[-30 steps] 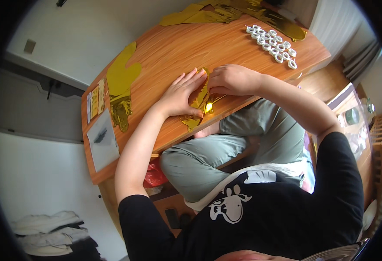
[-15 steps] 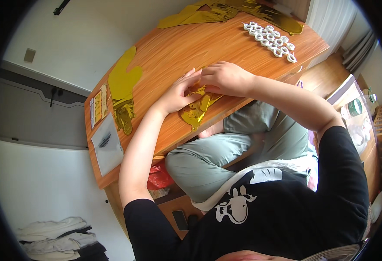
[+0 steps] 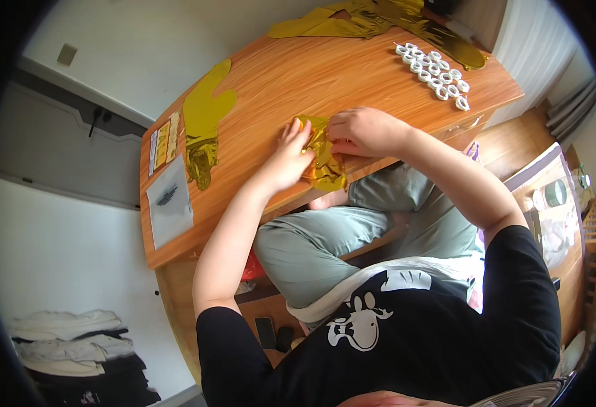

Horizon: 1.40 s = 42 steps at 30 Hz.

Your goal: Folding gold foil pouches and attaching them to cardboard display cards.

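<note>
Since the earlier frames we see the gold foil piece [image 3: 323, 159] pulled further onto the table edge and bunched tighter between the hands; the left hand [image 3: 285, 159] has slid up closer to the right hand [image 3: 360, 131], and the view has tipped a bit so the table sits higher in frame.

Now: the foil piece is just above frame centre, lying at the near edge of the wooden table [image 3: 352, 74], its lower end hanging slightly over the edge. The left hand lies flat on the foil's left side, fingers stretched out and close together, pressing it down. The right hand is curled over the foil's upper right part, fingers bent and pinching the foil; the fingertips are hidden under the hand, so we cannot tell exactly how they grip.

Rest of the table: a flat gold foil shape [image 3: 204, 132] at centre left, well apart from the hands; a clear plastic bag [image 3: 169, 202] and a small printed card [image 3: 162, 142] at the left end; a cluster of white plastic rings [image 3: 435, 72] at upper right; more crumpled gold foil [image 3: 372, 20] along the top edge. A stack of folded clothes [image 3: 74, 346] is at lower left, on the floor.
</note>
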Motion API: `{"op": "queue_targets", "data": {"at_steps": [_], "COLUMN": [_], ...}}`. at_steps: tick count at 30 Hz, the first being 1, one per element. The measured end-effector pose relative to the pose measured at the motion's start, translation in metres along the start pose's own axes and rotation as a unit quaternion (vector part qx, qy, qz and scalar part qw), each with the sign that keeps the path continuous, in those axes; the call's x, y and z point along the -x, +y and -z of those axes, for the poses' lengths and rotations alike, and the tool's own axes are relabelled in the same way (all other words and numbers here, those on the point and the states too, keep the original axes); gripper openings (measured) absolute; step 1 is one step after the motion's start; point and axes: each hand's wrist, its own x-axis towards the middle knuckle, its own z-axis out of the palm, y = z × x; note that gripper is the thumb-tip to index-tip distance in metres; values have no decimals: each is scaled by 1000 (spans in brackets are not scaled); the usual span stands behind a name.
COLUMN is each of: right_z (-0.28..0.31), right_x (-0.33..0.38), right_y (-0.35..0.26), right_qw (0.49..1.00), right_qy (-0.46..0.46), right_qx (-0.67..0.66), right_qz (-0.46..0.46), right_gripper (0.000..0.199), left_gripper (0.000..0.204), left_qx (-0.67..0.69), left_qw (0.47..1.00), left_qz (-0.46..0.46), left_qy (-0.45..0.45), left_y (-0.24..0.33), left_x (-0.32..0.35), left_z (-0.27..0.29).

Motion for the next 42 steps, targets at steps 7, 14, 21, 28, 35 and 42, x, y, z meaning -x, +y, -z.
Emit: {"op": "queue_targets", "data": {"at_steps": [7, 14, 21, 28, 35, 42], "right_z": [16, 5, 20, 13, 10, 12], "right_x": [-10, -7, 26, 40, 27, 18], "right_y": [40, 52, 9, 9, 8, 4], "right_qw": [991, 990, 1000, 995, 993, 986], "right_qy": [-99, -2, -7, 38, 36, -10], "right_qx": [-91, -12, 14, -88, -112, -166], "right_qz": [18, 140, 23, -5, 5, -33], "right_gripper": [25, 25, 24, 35, 41, 40], "left_gripper": [59, 62, 58, 56, 56, 54], "left_qx": [30, -179, -239, -249, -234, -226], "left_qw": [994, 954, 925, 928, 931, 926], "left_qz": [-100, -241, -291, -275, -276, -293], "left_qy": [23, 24, 51, 42, 49, 79], "left_y": [7, -9, -16, -14, -15, -19], "left_x": [-16, -33, -35, -37, -36, -37], "left_z": [28, 4, 1, -1, -1, -3]}}
